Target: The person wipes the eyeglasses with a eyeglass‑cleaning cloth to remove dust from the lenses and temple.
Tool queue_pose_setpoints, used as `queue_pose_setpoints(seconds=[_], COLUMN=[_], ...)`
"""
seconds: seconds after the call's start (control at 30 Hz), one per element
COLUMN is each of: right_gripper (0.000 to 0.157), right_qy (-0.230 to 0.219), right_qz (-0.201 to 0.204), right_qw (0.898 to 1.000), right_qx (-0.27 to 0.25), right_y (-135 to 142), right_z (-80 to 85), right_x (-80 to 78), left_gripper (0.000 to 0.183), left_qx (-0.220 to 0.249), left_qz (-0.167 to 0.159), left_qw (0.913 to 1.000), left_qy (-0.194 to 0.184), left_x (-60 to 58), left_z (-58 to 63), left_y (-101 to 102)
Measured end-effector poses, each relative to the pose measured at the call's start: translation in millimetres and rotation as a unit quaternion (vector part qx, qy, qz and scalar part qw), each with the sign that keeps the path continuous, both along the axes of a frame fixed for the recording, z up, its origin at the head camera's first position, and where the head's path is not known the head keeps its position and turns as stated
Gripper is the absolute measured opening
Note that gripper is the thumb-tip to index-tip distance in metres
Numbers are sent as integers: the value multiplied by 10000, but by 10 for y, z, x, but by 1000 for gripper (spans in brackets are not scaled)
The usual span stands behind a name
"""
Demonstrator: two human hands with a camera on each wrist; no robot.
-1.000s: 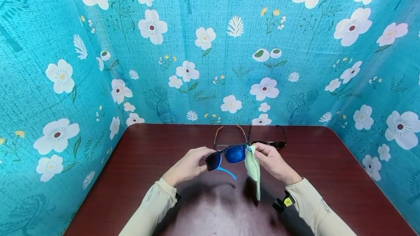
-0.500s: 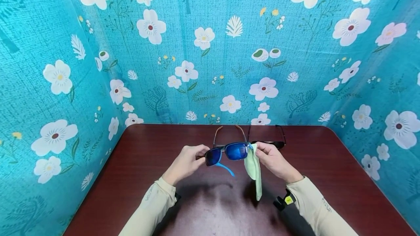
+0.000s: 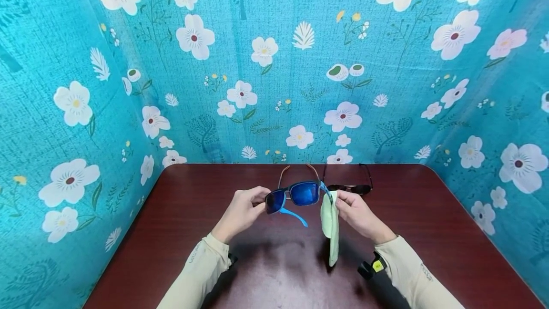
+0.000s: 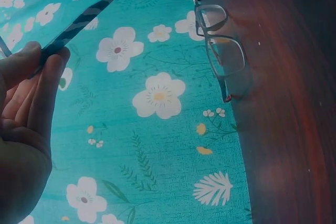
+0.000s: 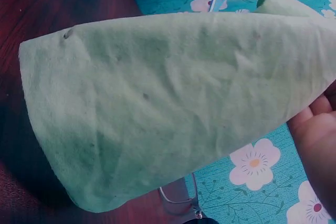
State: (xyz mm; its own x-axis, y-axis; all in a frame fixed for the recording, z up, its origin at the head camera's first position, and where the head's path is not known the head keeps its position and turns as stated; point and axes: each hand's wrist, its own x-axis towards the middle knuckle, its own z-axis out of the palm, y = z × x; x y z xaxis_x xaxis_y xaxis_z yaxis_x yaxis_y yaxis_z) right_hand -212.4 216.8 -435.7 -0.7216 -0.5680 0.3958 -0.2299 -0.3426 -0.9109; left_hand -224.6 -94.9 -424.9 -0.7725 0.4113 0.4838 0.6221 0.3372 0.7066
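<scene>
Blue-lensed sunglasses: held in mid-air between both hands, over the middle of the dark red table, temples unfolded. Pinched at the outer left edge between thumb and fingers of the left hand, probably to steady the frame while keeping skin off the lens faces. Green cloth: pinched near its top by the right hand, thumb against bent fingers, loose part hanging down. Seemingly folded round the end of the upper temple, likely so as to touch it through fabric; tip hidden, exact contact not possible to tell. Lower temple: hanging free beneath the lenses. Clear eyeglasses and dark glasses: lying side by side near the far edge of the table, temples toward the patterned backdrop, probably parked there to leave working room nearer the person. Compared with half a second ago: sunglasses shifted slightly up and leftward in the head view, with more of the upper temple exposed between lens and cloth, and with the bottom of the cloth a little further left. Same pinch on both sides; no visible change in the two parked pairs beyond a slight shift of the whole view.
</scene>
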Motion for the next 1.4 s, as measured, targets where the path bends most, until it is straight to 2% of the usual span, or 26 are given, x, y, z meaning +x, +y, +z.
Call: queue_pose_setpoints(seconds=[0.1,0.2,0.4,0.5,0.6,0.8,0.93,1.1,1.3,1.4], right_gripper=[30,31,25,23,22,13,12,21,26,24], right_qy=[-16,-139,-293,-300,-129,328,386,353,224,322], right_qz=[168,126,-316,-660,-1137,-2052,-2376,-2738,-3075,-3185], right_qw=[9997,9997,9985,9948,9855,9562,9434,9274,9182,9138], right_qx=[-195,-163,332,712,1254,2061,2280,2523,2487,2498], right_y=[4,7,19,17,19,46,49,27,-10,-27], right_z=[-33,-61,-110,-115,-111,-114,-115,-107,-89,-67], right_x=[-4,-6,-13,-20,-15,-8,-16,-14,-29,-33], left_gripper=[17,18,18,18,18,16,16,16,18,18], left_qx=[158,241,333,346,355,320,157,-165,-699,-940], left_qz=[175,405,626,734,802,765,585,651,801,831], left_qw=[9997,9989,9972,9964,9958,9962,9977,9959,9887,9843], left_qy=[-24,48,225,245,258,257,292,612,1058,1239], left_x=[10,12,14,14,17,19,31,41,51,55], left_z=[19,36,41,41,45,50,59,84,111,116], left_y=[-2,-4,-27,-36,-37,-35,-49,-77,-76,-65])
